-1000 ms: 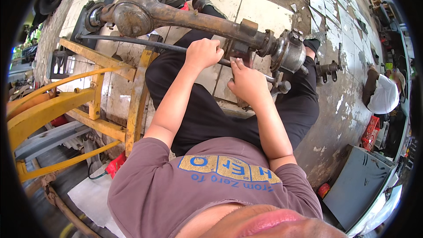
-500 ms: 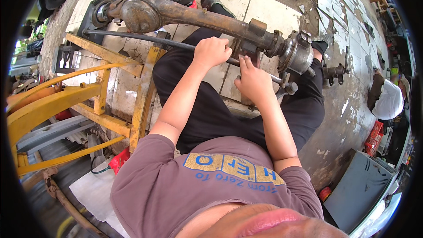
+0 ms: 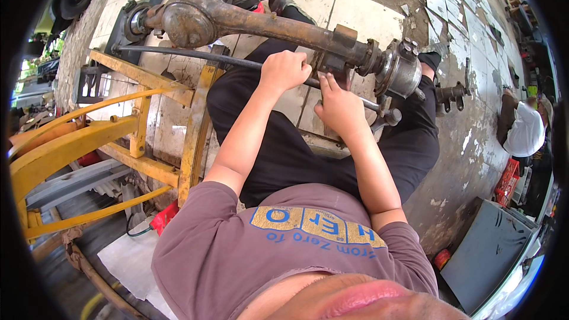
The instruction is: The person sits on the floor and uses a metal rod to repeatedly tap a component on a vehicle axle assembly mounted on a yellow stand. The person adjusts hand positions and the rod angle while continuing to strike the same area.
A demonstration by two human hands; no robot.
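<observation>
A long, thin dark steel rod runs slantwise beneath a rusty axle housing. My left hand is closed like a fist around the rod near its middle. To its right, my right hand lies over the same rod with two fingers stretched forward and the thumb apart. Those fingertips reach a dark block-like part under the axle tube; whether they press on it I cannot tell. At the rod's right end is a metal joint, below the round steel hub of the axle.
A yellow metal frame stands close on my left. My legs in black trousers spread around the work on the tiled floor. A grey cabinet, a red crate and a person in white are at the right.
My right hand has shifted very slightly left along the rod. The left hand stays in place, and the whole view has moved a little.
</observation>
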